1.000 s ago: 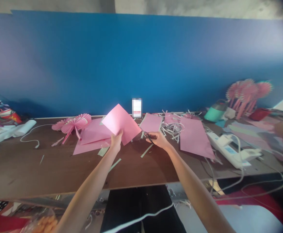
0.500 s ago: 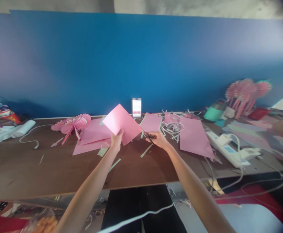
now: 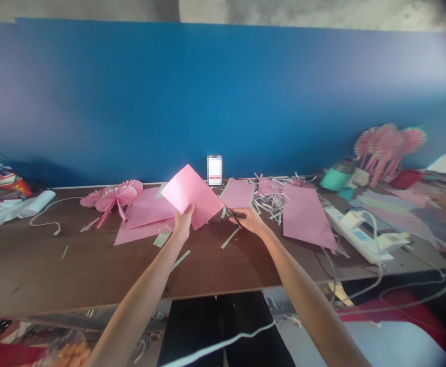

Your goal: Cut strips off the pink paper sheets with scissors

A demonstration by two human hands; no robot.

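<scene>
My left hand (image 3: 183, 223) pinches the lower edge of a square sheet of pink paper (image 3: 195, 196), held up above the table with one corner pointing up. In my right hand (image 3: 248, 220) is a pair of dark scissors (image 3: 235, 215), fingers closed round the handles. The scissor tips meet the right corner of the sheet. Behind and to the left, larger pink sheets (image 3: 142, 216) lie on the table, with folded pink paper fans (image 3: 117, 198) beside them. A smaller pink sheet (image 3: 239, 192) lies just beyond my right hand.
A phone (image 3: 214, 171) stands against the blue partition (image 3: 169, 102). White paper strips (image 3: 272, 202) are heaped right of centre, by another pink sheet (image 3: 307, 214). A power strip (image 3: 356, 234) with cables, a green-and-grey container (image 3: 338, 174) and more fans (image 3: 387, 142) are at the right.
Hardly anything differs. The pink paper has shifted very slightly, and the scissors remain at its right corner. The whole view has drifted a little.
</scene>
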